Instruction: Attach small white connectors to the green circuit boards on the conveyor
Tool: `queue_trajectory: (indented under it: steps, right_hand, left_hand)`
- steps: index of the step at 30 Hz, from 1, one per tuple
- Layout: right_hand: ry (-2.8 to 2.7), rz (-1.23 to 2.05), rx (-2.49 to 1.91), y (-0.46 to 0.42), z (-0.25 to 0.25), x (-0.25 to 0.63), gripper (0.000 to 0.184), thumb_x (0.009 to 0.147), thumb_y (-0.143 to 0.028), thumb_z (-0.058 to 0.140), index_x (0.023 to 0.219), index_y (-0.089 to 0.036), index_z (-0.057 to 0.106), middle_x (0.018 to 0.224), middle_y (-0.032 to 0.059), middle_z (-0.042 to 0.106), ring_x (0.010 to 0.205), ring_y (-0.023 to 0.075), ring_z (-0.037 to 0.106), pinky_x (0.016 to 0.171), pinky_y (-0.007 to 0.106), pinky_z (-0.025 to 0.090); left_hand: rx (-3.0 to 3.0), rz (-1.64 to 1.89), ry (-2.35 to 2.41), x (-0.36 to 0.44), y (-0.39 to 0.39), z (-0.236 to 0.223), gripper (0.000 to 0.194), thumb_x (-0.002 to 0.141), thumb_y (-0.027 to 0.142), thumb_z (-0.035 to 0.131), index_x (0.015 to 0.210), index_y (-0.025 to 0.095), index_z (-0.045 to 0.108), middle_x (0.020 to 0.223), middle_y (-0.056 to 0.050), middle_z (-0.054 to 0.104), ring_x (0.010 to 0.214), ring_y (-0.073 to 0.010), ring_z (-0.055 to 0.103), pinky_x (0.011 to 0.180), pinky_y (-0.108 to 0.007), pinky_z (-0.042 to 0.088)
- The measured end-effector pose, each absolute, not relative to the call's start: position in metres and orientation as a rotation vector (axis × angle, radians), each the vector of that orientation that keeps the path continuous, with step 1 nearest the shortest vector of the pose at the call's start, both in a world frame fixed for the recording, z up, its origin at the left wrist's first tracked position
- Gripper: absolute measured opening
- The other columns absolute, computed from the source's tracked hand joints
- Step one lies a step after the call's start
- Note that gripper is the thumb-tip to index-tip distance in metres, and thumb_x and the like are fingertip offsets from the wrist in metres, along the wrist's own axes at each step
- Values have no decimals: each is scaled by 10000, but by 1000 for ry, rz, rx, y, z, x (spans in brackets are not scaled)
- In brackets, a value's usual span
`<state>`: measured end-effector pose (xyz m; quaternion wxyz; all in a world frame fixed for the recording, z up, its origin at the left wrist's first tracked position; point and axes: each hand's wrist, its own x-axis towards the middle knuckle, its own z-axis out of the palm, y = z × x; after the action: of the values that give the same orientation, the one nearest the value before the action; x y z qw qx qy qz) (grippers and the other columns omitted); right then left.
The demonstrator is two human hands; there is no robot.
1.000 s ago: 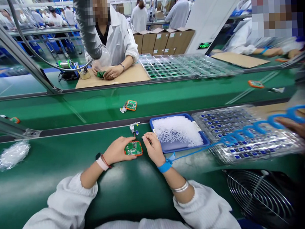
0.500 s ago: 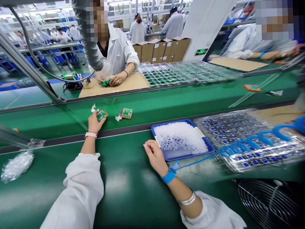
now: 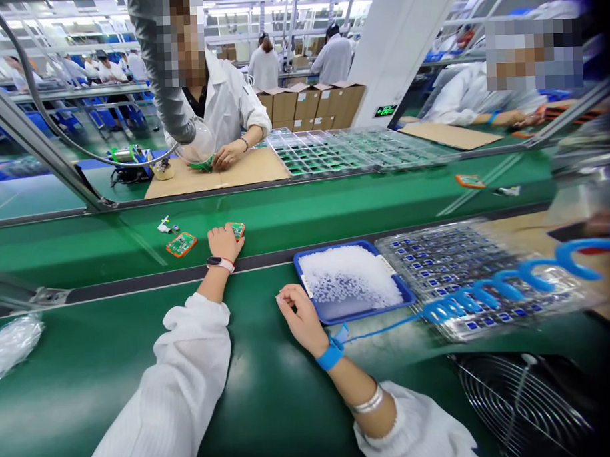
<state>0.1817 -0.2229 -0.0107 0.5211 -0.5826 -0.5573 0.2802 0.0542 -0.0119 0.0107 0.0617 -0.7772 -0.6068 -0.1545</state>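
Observation:
My left hand (image 3: pixel 224 244) reaches over the far strip of the bench, its fingers and thumb closed about the edge of a green circuit board with an orange rim (image 3: pixel 238 229). Part of that board is hidden by the hand. To its left lies a second orange-rimmed circuit board (image 3: pixel 181 244), with a small white connector piece (image 3: pixel 164 225) behind it. My right hand (image 3: pixel 302 318) rests beside a blue tray (image 3: pixel 355 318) of small white pieces (image 3: pixel 351 273). Its fingers are curled together, and what they hold, if anything, is hidden.
A blue coiled cord (image 3: pixel 492 294) runs from my right wrist across clear trays of small blue-marked parts (image 3: pixel 446 270). A fan guard (image 3: pixel 521 407) is at lower right, a crumpled plastic bag (image 3: pixel 13 345) at left. Opposite, a co-worker's hand (image 3: pixel 230 154) handles green boards.
My left hand has left the left circuit board and moved right onto the other one. My right hand has barely moved. The whole view has shifted slightly.

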Motion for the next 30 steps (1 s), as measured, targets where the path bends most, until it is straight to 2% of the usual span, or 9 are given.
queue_trajectory:
  steps: [5, 9, 12, 14, 17, 21, 25, 30]
  right_hand:
    - [-1343, 680, -1370, -224, -12, 181, 148, 859, -272, 475, 780, -181, 562, 901, 61, 519, 792, 154, 532, 693, 301, 458]
    - [-1363, 657, -1324, -230, 1, 180, 108, 848, -243, 487, 807, -185, 569, 912, 59, 520, 800, 150, 531, 698, 293, 458]
    - [-1391, 546, -1298, -235, 18, 197, 75, 836, -221, 500, 836, -194, 570, 919, 55, 524, 799, 148, 523, 708, 295, 453]
    - [-1391, 417, -1343, -237, 26, 224, 67, 827, -220, 506, 848, -199, 566, 917, 55, 533, 806, 156, 518, 714, 305, 444]
    - [-1366, 267, -1550, -244, 27, 276, 68, 806, -231, 509, 805, -187, 560, 866, 61, 545, 803, 178, 517, 712, 326, 432]
    - [-1449, 288, -1886, -254, 10, 327, 137, 740, -205, 530, 604, -190, 513, 687, 43, 519, 719, 194, 510, 704, 350, 423]
    - [-1520, 292, -1996, -256, -7, 334, 123, 729, -186, 520, 608, -185, 543, 714, 53, 533, 747, 205, 522, 746, 368, 423]
    - [-1547, 212, -2034, -251, -15, 328, 139, 740, -177, 520, 606, -178, 557, 734, 69, 541, 780, 212, 522, 781, 373, 416]
  left_hand:
    - [-2386, -688, -2073, 32, -6, 16, 499, 736, 457, 617, 1111, 143, 514, 1022, -164, 639, 1029, -351, 539, 845, -436, 385]
    - [-2670, -1136, -2219, 27, -16, 12, 549, 689, 439, 681, 1116, 157, 479, 1045, -116, 638, 971, -250, 601, 853, -368, 437]
    - [-2911, -1445, -2053, 30, -41, 6, 569, 660, 419, 709, 1105, 162, 463, 1084, -104, 614, 1001, -219, 593, 873, -349, 446]
    - [-3046, -1512, -1874, 32, -63, 4, 564, 659, 415, 708, 1102, 171, 459, 1119, -98, 590, 1033, -220, 575, 882, -354, 446]
    - [-3212, -1385, -1628, 29, -100, 4, 521, 696, 403, 687, 1117, 185, 468, 1151, -84, 566, 1041, -217, 558, 899, -365, 439]
    - [-3389, -987, -1360, 15, -136, 4, 531, 727, 379, 673, 1182, 199, 465, 1179, -86, 555, 1069, -236, 534, 932, -393, 418]
    - [-3459, -741, -1072, 0, -154, 2, 541, 744, 371, 661, 1218, 200, 463, 1232, -101, 537, 1128, -265, 484, 968, -418, 384]
    - [-3525, -577, -847, -10, -164, 4, 559, 768, 400, 651, 1251, 211, 442, 1251, -98, 538, 1149, -263, 471, 981, -417, 361]
